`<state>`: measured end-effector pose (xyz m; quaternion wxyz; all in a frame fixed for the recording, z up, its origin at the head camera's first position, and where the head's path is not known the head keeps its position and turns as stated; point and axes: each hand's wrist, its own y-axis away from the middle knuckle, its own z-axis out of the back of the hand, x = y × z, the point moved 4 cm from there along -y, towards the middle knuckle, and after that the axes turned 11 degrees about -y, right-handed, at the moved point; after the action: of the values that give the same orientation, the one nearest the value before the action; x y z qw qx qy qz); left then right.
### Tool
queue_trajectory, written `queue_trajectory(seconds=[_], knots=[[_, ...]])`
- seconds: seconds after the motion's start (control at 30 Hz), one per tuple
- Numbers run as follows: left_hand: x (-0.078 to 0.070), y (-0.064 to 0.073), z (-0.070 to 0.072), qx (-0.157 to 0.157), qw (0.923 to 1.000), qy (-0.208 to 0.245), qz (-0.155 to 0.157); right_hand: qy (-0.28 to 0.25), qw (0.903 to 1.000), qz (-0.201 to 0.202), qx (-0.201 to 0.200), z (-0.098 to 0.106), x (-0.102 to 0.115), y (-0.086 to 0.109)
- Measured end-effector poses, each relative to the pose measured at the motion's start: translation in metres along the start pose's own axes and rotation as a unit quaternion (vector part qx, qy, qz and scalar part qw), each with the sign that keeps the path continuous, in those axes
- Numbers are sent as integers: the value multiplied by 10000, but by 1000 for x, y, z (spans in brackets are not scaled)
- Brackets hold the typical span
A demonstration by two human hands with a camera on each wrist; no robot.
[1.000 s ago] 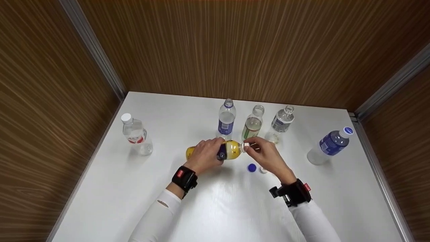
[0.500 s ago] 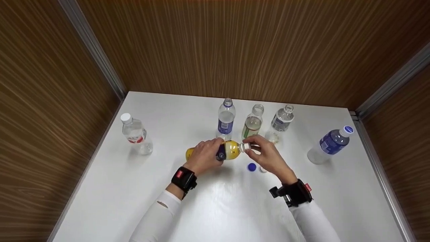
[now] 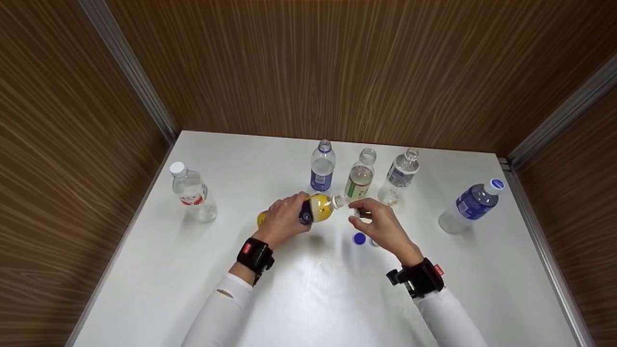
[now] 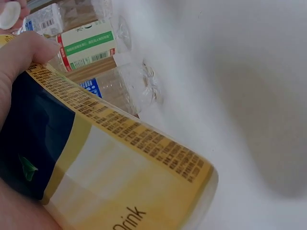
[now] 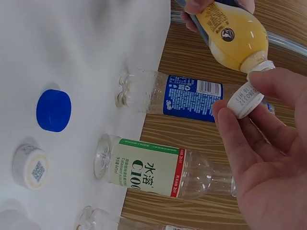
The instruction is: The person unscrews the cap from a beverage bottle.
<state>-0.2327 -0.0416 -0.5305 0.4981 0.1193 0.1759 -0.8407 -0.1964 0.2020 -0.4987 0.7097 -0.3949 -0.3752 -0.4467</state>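
Observation:
My left hand [image 3: 284,220] grips a yellow drink bottle [image 3: 320,207] with a dark blue label band, tilted so its neck points right. In the left wrist view the bottle's printed label [image 4: 120,158] fills the foreground. Between thumb and fingers, my right hand [image 3: 383,225] pinches a white bottle cap [image 5: 245,99], just off the bottle's uncovered mouth [image 3: 339,201]. Below that hand, a blue cap [image 3: 359,238] lies on the table beside a white cap [image 5: 29,166], which the right hand partly hides in the head view.
Uncapped bottles stand behind the hands: a blue-labelled one [image 3: 322,168], a green-and-white labelled one [image 3: 359,180] and a clear one [image 3: 402,173]. A white-capped bottle [image 3: 193,195] stands left and a blue-labelled capped bottle [image 3: 472,207] right. Wood-grain panels [image 3: 308,72] enclose the white table [image 3: 308,299].
The white cap has come off the yellow bottle and is now in the right hand. The left hand has drawn the bottle slightly left, leaving a gap between cap and neck.

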Motion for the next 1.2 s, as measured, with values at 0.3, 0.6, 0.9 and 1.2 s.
queue_trajectory(seconds=[0.3, 0.6, 0.9, 1.2], knots=[[4, 4, 5, -571, 9979, 268, 114, 684, 9973, -77, 259, -13, -18, 1], [6, 6, 8, -1041, 9929, 547, 163, 1355, 9881, -115, 714, -29, -34, 2], [9, 8, 5, -906, 9931, 682, 304, 1819, 9797, -105, 839, -40, -40, 4], [12, 9, 7, -956, 9918, 781, 328, 2206, 9690, -84, 1105, -50, -49, 6]])
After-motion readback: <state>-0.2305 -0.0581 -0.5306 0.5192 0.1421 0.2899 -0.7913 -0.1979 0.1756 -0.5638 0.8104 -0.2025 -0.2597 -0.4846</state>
